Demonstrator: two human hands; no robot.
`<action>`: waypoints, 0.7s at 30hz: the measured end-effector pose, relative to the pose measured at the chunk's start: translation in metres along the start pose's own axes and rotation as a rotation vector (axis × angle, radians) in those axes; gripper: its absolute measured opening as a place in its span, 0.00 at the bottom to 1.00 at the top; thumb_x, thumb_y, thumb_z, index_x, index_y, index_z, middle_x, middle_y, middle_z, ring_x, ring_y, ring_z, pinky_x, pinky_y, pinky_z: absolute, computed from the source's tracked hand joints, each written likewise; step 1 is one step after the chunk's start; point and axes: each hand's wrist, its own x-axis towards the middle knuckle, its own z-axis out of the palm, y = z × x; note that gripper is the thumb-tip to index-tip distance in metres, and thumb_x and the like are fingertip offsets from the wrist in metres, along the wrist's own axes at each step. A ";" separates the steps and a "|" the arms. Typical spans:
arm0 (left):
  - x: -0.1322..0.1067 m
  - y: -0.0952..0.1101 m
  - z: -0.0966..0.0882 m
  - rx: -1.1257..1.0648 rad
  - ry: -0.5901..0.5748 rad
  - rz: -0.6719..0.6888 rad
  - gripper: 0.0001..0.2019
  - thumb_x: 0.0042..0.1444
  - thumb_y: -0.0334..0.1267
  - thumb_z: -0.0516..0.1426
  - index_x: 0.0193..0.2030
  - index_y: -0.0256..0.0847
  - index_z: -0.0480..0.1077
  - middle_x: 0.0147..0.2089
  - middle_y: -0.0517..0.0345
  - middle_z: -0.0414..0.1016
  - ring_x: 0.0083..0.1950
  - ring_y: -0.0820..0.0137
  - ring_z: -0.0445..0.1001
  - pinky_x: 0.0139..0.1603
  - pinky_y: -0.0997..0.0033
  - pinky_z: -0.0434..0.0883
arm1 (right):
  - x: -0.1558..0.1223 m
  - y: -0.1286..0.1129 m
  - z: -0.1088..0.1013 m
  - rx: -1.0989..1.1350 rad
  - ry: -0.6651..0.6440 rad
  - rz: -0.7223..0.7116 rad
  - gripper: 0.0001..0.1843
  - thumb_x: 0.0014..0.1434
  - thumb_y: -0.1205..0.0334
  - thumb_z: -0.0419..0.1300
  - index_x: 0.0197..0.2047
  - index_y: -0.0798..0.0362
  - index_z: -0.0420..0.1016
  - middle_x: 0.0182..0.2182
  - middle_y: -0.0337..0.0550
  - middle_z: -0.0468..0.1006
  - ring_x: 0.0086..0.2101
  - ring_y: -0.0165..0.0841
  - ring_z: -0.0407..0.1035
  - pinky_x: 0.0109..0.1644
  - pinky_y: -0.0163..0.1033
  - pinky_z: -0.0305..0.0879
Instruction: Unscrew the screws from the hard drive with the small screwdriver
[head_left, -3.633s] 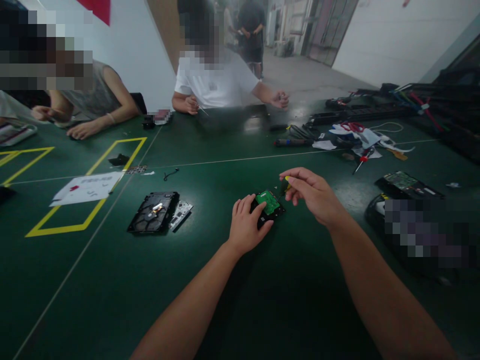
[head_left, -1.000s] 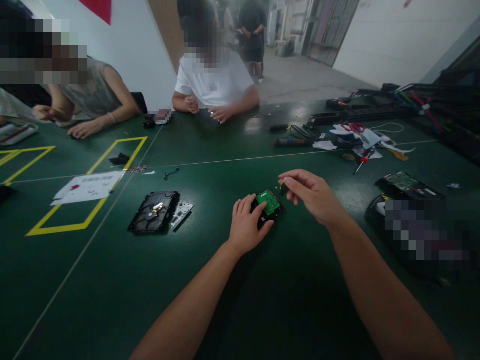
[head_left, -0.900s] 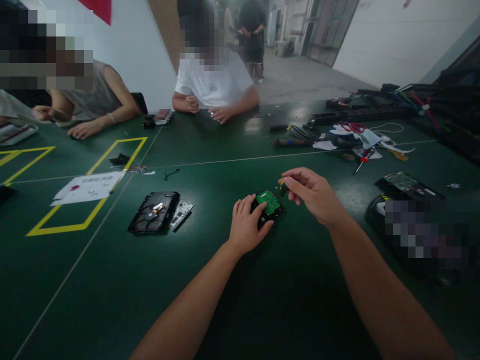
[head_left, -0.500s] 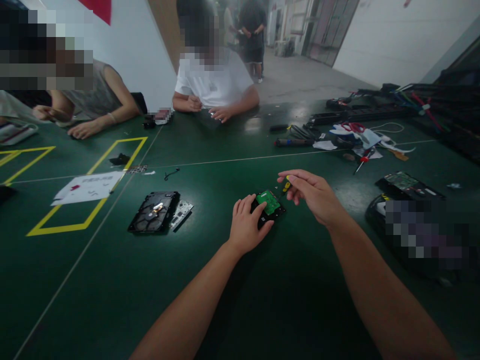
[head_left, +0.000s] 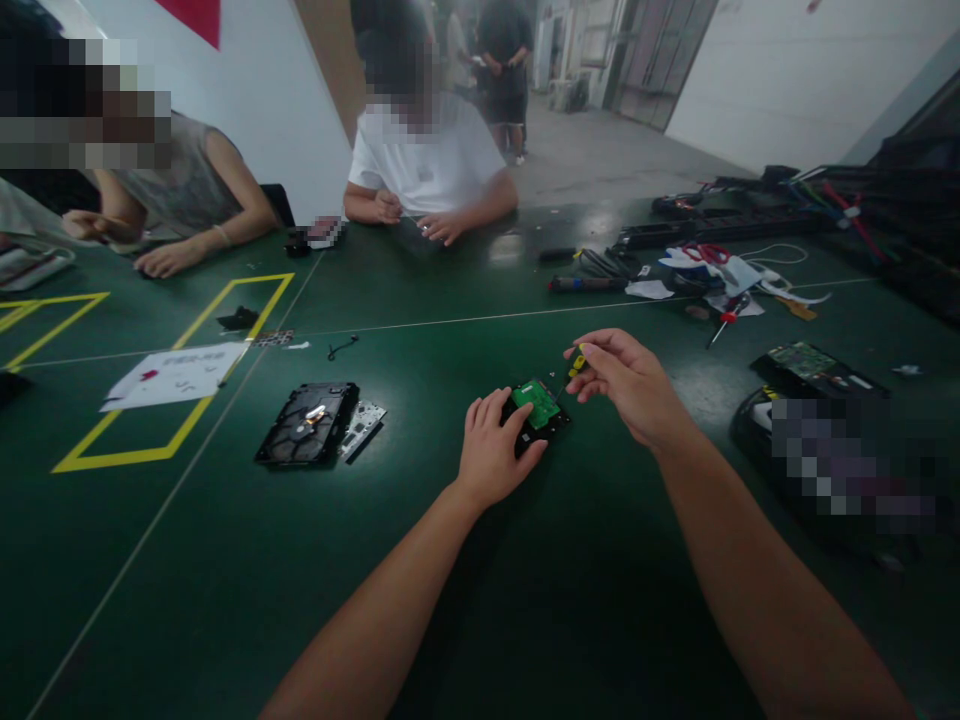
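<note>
Right now the drive (head_left: 553, 431) sits under the left hand (head_left: 491, 440), green board (head_left: 535, 403) up; that hand's fingers are spread over it. Right hand (head_left: 622, 385) pinches the yellow driver (head_left: 576, 364), tip by the board's edge; can't tell if seated. Vs half a second ago, right fingers shifted slightly, drive unmoved: reads as a turn or regrip, same spot. Left of left hand: second drive (head_left: 289, 430), metal plate (head_left: 363, 430).
</note>
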 end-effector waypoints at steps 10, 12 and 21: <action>0.001 0.001 0.000 -0.005 0.007 0.001 0.27 0.66 0.53 0.62 0.69 0.47 0.71 0.76 0.43 0.61 0.77 0.46 0.59 0.77 0.36 0.56 | -0.003 -0.003 -0.001 -0.203 -0.074 -0.083 0.13 0.68 0.50 0.64 0.48 0.50 0.82 0.31 0.39 0.76 0.26 0.28 0.68 0.27 0.35 0.62; 0.001 0.001 0.000 -0.007 0.007 0.000 0.27 0.66 0.53 0.62 0.68 0.47 0.71 0.76 0.44 0.61 0.77 0.46 0.59 0.77 0.35 0.56 | -0.003 -0.003 -0.001 -0.196 -0.074 -0.067 0.15 0.67 0.48 0.66 0.48 0.51 0.80 0.31 0.38 0.76 0.25 0.28 0.68 0.25 0.34 0.61; 0.000 0.000 0.000 -0.005 0.011 0.005 0.27 0.65 0.53 0.62 0.68 0.47 0.71 0.76 0.43 0.62 0.77 0.45 0.60 0.76 0.35 0.57 | -0.003 -0.002 0.001 -0.183 -0.022 -0.013 0.22 0.58 0.46 0.74 0.45 0.51 0.73 0.37 0.41 0.79 0.23 0.26 0.70 0.21 0.33 0.62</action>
